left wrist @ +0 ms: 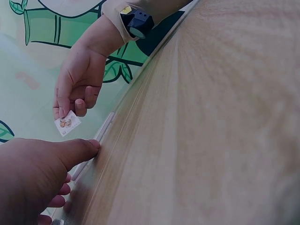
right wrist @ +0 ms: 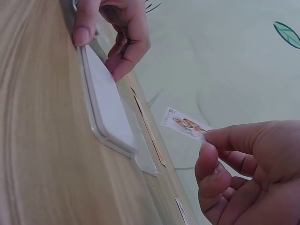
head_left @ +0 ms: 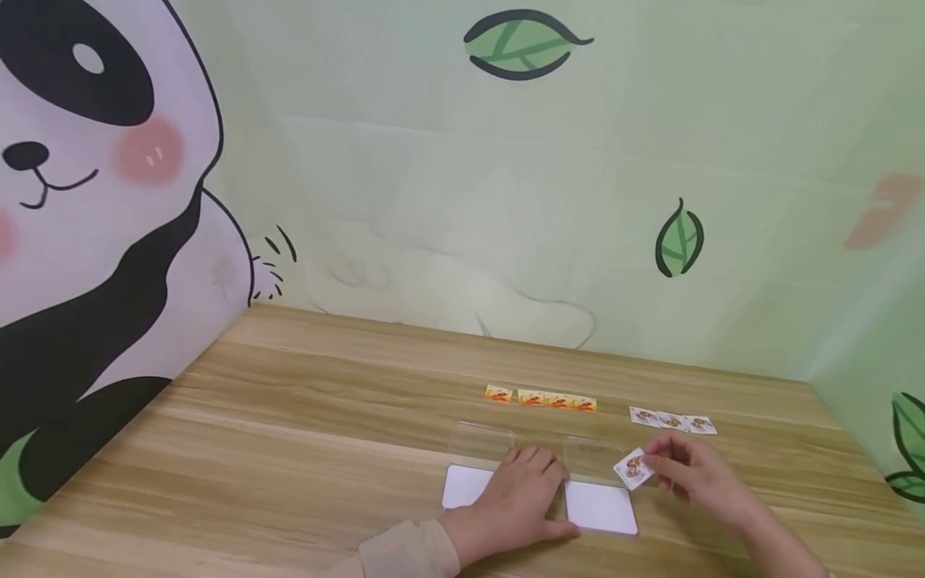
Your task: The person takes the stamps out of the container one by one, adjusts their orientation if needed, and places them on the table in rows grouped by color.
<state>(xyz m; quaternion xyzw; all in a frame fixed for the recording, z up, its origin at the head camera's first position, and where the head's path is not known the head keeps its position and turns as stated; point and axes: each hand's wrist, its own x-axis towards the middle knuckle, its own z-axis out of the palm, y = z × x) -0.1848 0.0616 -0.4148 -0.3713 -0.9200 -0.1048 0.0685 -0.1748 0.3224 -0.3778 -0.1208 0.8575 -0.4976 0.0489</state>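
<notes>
My right hand (head_left: 694, 474) pinches a small white stamp (head_left: 633, 469) by one corner, between thumb and fingertips. The stamp bears an orange-brown picture and is tilted in the air over the right-hand clear plastic case (head_left: 601, 507). This case lies open on the table, with a white surface in its base and its transparent lid (head_left: 592, 457) folded back. My left hand (head_left: 522, 496) holds the case's left end, thumb at the near edge and fingers toward the far edge. It partly covers a second, similar open case (head_left: 462, 483) on the left.
Beyond the cases lies a row of several yellow-and-red stamps (head_left: 556, 400). Farther right is a row of white stamps (head_left: 672, 421) with brown pictures. The wooden table (head_left: 289, 449) meets pale green walls (head_left: 405, 177) printed with leaves and a panda.
</notes>
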